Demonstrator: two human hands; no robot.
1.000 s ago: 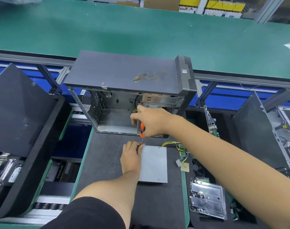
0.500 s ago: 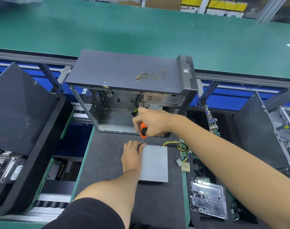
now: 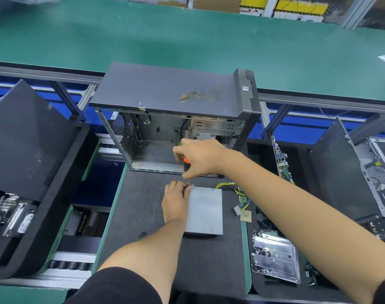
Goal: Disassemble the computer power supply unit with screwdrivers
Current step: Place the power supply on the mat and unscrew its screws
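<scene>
The grey metal power supply unit (image 3: 205, 210) lies flat on the dark mat, with yellow and black cables (image 3: 235, 187) leaving its far right corner. My left hand (image 3: 175, 201) rests on its left edge, fingertips at the far left corner beside the screwdriver tip. My right hand (image 3: 200, 160) grips the orange-handled screwdriver (image 3: 186, 163) from above. The tool stands upright and its thin shaft points down at that corner. The screw itself is hidden by my fingers.
An open empty computer case (image 3: 171, 119) stands just behind the unit. Loose black screws (image 3: 143, 234) lie on the mat (image 3: 143, 207) at the left. A clear tray of screws (image 3: 275, 255) sits at the right. Another case (image 3: 360, 172) and a motherboard (image 3: 280, 161) stand farther right, black foam bins (image 3: 29, 163) at the left.
My right hand has shifted a little on the screwdriver handle, as in turning it. My left hand and the unit have stayed in place. The camera has dipped slightly.
</scene>
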